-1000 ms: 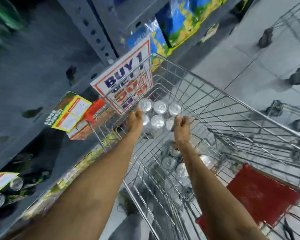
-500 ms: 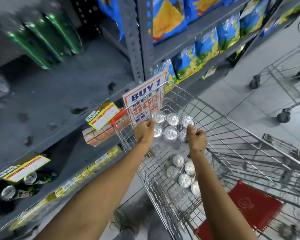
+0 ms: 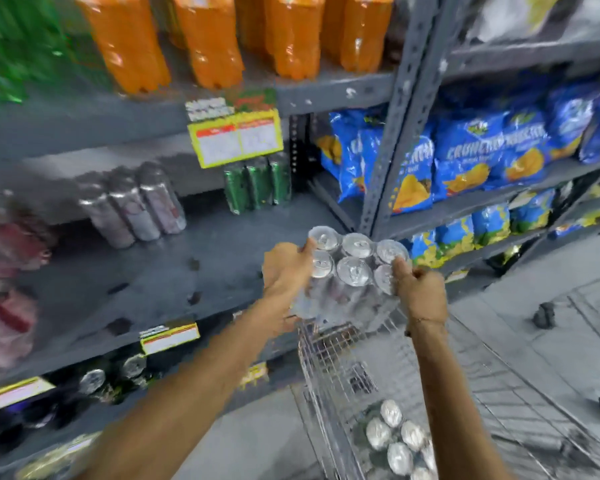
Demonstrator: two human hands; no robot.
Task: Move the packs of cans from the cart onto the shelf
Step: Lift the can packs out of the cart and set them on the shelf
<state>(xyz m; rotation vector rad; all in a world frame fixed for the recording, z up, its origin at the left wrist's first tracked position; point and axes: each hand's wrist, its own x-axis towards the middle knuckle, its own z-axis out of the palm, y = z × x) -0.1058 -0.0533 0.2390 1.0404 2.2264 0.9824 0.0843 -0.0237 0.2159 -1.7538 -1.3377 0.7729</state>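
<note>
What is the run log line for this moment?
stage: carrying | both hands: left hand, right hand hold six-pack | above cart | shelf ahead

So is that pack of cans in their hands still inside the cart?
Out. The pack of cans is held by the left hand and right hand above the cart rim, beside the shelf.

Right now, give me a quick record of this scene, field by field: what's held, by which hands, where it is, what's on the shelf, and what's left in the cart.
held item: six-pack of silver cans, tops up
left hand: grips the pack's left side
right hand: grips the pack's right side
pack position: in the air above the cart's front rim, beside the grey shelf, not set down
on the shelf: silver cans and green cans toward the back
bare shelf space: in front of those cans
left in cart: another pack of cans
</note>
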